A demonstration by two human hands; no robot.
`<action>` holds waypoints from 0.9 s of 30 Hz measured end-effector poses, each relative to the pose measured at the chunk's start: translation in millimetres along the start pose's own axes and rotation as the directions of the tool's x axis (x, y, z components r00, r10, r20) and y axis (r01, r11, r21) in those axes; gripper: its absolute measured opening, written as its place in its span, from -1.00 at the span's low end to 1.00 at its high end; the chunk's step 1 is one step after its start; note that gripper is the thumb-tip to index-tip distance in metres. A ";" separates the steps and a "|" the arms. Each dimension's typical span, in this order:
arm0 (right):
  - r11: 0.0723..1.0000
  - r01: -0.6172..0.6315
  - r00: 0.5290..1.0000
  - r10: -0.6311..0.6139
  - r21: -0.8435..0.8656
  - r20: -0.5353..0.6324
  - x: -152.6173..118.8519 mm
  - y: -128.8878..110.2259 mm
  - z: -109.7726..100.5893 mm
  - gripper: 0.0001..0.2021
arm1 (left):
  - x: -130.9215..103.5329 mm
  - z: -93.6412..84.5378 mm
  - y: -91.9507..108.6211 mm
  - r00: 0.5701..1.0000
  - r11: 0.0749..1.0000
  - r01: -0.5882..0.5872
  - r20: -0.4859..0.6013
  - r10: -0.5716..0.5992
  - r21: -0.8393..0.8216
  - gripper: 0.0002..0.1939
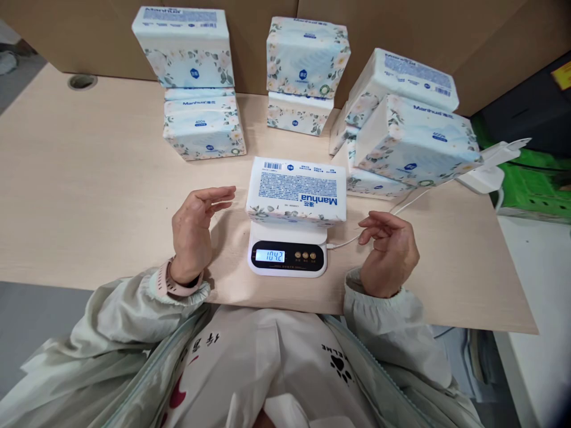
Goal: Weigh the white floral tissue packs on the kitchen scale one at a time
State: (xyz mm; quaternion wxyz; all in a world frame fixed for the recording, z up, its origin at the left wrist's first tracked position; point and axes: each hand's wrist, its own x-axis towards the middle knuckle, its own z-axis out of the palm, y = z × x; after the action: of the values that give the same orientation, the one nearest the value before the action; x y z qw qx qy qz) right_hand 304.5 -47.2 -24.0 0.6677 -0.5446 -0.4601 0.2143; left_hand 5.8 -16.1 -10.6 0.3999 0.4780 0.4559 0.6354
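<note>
Tissue pack (297, 184) sits flat on the white scale (289, 268), center of worktop (111, 172). Long axis runs L–R, slightly skewed: R end a touch nearer the wearer. Printed face up, "Manhua" upside down from wearer's side, so tops of letters pt toward the chest; barcode at far L corner. Floral side faces wearer. Pack overhangs scale on R, approx flush on L; scale's far edge hidden under it. Display (270, 255) reads approx 104.2, unit too small to read.

L hand (196, 229): holds nothing, fingers extended twd pack's L end, small gap btwn. R hand (386, 249): also holding nothing, fingers loosely bent, off pack's near R corner. Pack btwn the two, touched by neither.

Edges: worktop's near edge runs just below scale front, w/ a narrow strip btwn; R edge slants past R hand, white power strip (484, 178) near its far end. Far side bounded by cardboard (254, 30).

Room: widest on L, long stretch of worktop out past L hand. Behind: L stack (203, 122) & mid stack (303, 71) stand back from pack w/ a strip btwn. R is tight: R group (417, 139) comes just beside pack's far R end in view. White cable (341, 244) leaves scale's R side, passes behind R hand's fingertips in view.
</note>
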 end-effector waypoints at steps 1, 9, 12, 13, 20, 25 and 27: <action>1.000 -0.005 1.000 0.005 -0.004 0.002 -0.2 -0.6 -0.1 -0.58 | 0.0 0.1 0.4 1.000 1.000 0.007 0.000 -0.007 0.001 -0.63; 1.000 -0.009 1.000 0.009 -0.011 -0.003 -0.7 -5.9 2.4 -0.57 | 0.8 1.6 -0.2 0.999 0.999 0.038 0.004 -0.038 0.018 -0.62; 0.999 -0.005 1.000 0.006 -0.033 0.017 -0.6 -5.6 2.1 -0.56 | 0.4 2.5 0.2 0.999 0.999 0.048 0.008 -0.048 0.024 -0.64; 1.000 0.004 1.000 -0.003 -0.031 0.024 -0.6 -5.1 1.7 -0.56 | 0.2 2.7 0.4 0.999 0.999 0.048 0.010 -0.049 0.025 -0.64; 0.998 0.054 0.996 -0.053 -0.015 0.069 -0.8 -1.4 -0.9 -0.55 | -1.2 1.4 -1.0 0.999 1.000 0.026 0.043 -0.026 0.013 -0.64; 0.989 0.088 0.985 -0.069 -0.115 0.159 0.3 1.7 -3.2 -0.54 | -2.7 -1.6 -4.5 0.991 0.999 -0.015 0.136 0.019 -0.032 -0.63; 0.977 0.121 0.959 -0.069 -0.177 0.275 0.5 2.6 -3.7 -0.54 | -4.2 -1.8 -6.4 0.968 1.000 -0.012 0.249 0.018 -0.028 -0.60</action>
State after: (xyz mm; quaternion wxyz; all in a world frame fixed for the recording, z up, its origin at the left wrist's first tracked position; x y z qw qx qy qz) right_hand 308.4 -48.0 -26.2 0.5533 -0.5498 -0.5903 0.2077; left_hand 5.5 -18.7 -18.1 0.4554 0.5524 0.3901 0.5791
